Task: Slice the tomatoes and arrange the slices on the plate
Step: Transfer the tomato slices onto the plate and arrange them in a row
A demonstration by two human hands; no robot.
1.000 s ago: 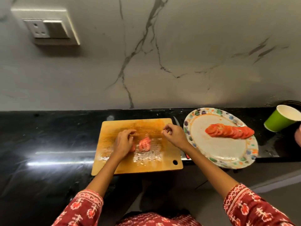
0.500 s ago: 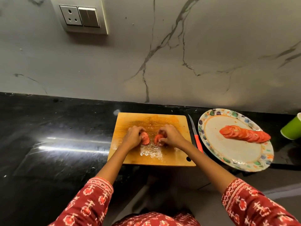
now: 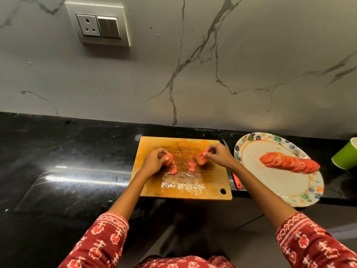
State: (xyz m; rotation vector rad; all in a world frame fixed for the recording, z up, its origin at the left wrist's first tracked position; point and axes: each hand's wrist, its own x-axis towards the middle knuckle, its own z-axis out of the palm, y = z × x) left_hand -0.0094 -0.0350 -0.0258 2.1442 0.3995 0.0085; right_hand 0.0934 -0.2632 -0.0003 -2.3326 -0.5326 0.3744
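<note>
The tomato slices are now in three places: a few loose slices (image 3: pixel 191 166) lie on the wet middle of the cutting board (image 3: pixel 210 187), a small bunch of slices (image 3: pixel 202 157) is lifted in the right hand (image 3: pixel 218 154), and another bunch (image 3: pixel 168 159) sits under the left hand (image 3: pixel 153 163). The right hand pinches its bunch between thumb and fingertips, a little above the board, with the slices standing on edge. The left hand has its fingers curled around its own bunch, which seems to touch the board at its lower end; I cannot tell if it is already lifted. So the cutting looks finished for this tomato, and the step in hand is, I think, the collecting of slices for the transfer. The plate (image 3: pixel 278 192) stands to the right of the board, well apart from both hands, and it already carries one neat overlapping row of slices (image 3: pixel 289 162) across its middle. The next move probably asks the right hand to travel over the knife (image 3: pixel 236 179), which lies between board and plate with its red handle toward the person, and to lay the slices down flat, near the row. The slices look wet and soft, so a gentle grip is needed or they may slip or bend. A green cup (image 3: pixel 345 155) stands at the far right.
</note>
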